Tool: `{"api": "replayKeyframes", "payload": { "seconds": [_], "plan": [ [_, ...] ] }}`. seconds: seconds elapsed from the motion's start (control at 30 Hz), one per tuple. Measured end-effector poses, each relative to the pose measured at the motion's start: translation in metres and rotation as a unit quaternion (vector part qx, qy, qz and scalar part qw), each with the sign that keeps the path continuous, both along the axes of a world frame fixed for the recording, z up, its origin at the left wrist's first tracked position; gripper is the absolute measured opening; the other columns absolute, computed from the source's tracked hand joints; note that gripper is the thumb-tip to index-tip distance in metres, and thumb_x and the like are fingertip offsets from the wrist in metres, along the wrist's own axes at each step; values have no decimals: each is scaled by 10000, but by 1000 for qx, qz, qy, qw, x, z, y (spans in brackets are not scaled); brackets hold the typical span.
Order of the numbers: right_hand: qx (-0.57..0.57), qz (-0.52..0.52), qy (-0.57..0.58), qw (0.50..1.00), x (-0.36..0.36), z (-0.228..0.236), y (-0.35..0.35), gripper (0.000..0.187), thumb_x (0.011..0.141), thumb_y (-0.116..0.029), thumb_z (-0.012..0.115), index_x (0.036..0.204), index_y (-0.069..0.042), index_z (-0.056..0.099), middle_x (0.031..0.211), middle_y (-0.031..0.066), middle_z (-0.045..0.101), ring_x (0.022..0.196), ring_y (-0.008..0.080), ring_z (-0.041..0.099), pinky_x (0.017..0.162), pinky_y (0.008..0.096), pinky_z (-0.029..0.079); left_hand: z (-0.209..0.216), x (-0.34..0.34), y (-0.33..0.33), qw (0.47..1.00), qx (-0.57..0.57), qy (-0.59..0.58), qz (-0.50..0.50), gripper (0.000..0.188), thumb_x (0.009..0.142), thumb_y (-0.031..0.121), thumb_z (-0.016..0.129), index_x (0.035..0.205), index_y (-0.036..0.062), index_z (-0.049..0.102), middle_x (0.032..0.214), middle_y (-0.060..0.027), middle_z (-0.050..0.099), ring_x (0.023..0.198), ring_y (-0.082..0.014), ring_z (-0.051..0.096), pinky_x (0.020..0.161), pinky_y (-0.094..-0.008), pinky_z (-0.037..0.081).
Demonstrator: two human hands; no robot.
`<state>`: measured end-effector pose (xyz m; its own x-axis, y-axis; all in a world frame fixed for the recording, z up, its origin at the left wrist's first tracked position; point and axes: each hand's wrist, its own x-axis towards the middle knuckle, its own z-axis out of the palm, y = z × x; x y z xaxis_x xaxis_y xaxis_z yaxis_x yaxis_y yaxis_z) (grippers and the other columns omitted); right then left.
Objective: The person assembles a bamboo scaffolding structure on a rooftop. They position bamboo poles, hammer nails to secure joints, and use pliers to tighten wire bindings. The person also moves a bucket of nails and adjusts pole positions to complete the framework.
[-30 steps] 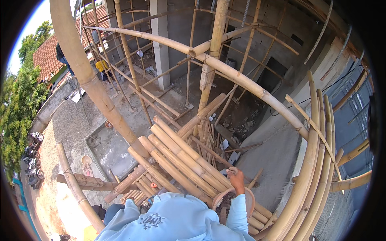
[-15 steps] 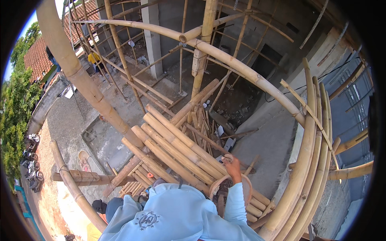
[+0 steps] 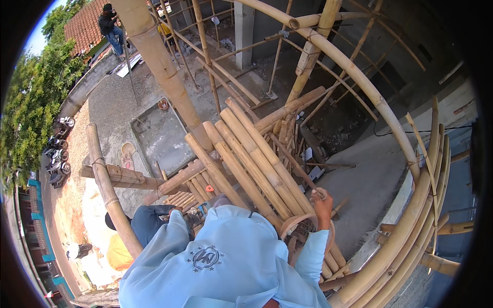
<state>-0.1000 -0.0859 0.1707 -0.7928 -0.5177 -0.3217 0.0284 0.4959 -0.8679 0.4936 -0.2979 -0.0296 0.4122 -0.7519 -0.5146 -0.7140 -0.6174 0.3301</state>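
My right hand (image 3: 322, 201) is closed in a fist above the rim of a tan bucket (image 3: 292, 224). Brown pieces (image 3: 303, 231) lie inside the bucket, too small to name. A thin brown stick (image 3: 294, 163) runs up to my fist, but whether I grip it cannot be told. The right sleeve (image 3: 312, 251) is light blue. Beside the bucket, several long bamboo poles (image 3: 262, 169) lie side by side as a platform. My left hand does not show; the light blue shirt (image 3: 221, 256) fills the lower middle.
A thick upright bamboo pole (image 3: 162, 66) stands left of the platform. Curved bamboo rails (image 3: 411, 246) run along the right. Far below are a concrete pad (image 3: 164, 138) and parked motorcycles (image 3: 59, 154). A person (image 3: 111, 31) stands at the far left, near a tiled roof (image 3: 84, 23).
The view has swung, so the platform, bucket and my right hand appear farther right. The fist stays by the bucket rim. A person at the far left now shows more fully.
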Motion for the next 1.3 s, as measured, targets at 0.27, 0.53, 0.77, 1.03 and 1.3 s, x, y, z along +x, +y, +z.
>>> {"api": "replayKeyframes", "payload": {
  "seconds": [0.27,0.53,0.77,1.03,1.3],
  "plan": [
    [2,22,32,999,3,3,-15,386,922,-195,742,1183,83,685,904,130,742,716,162,687,653,311,536,2,1,5,1000,0,0,6,627,921,447,700,1318,-30,613,1300,-248,659,1199,-365,651,990,-452,552],
    [3,45,31,998,2,8,-28,403,917,-192,746,1183,103,678,894,168,752,708,174,691,673,311,534,-9,-7,-8,1000,6,0,-13,634,930,451,694,1327,-35,602,1300,-256,654,1198,-371,648,988,-457,553],
    [29,68,39,997,15,14,-42,393,924,-191,735,1190,94,682,939,195,763,785,206,742,736,336,568,-3,-2,-4,1000,-2,0,-8,640,938,454,690,1335,-39,593,1300,-263,650,1196,-376,646,985,-461,553],
    [67,117,108,985,17,13,-49,431,907,-274,742,1193,44,693,1043,235,746,951,349,725,871,407,546,-16,-42,-34,996,-52,19,-70,648,947,458,684,1344,-44,583,1300,-270,645,1194,-382,643,982,-466,553],
    [88,67,92,990,18,29,-32,434,908,-300,738,1201,18,701,1126,256,730,1050,381,707,921,432,529,-2,-51,-36,991,-88,20,-94,655,955,461,679,1353,-48,572,1299,-278,640,1192,-388,641,979,-471,554]
  ]
}}
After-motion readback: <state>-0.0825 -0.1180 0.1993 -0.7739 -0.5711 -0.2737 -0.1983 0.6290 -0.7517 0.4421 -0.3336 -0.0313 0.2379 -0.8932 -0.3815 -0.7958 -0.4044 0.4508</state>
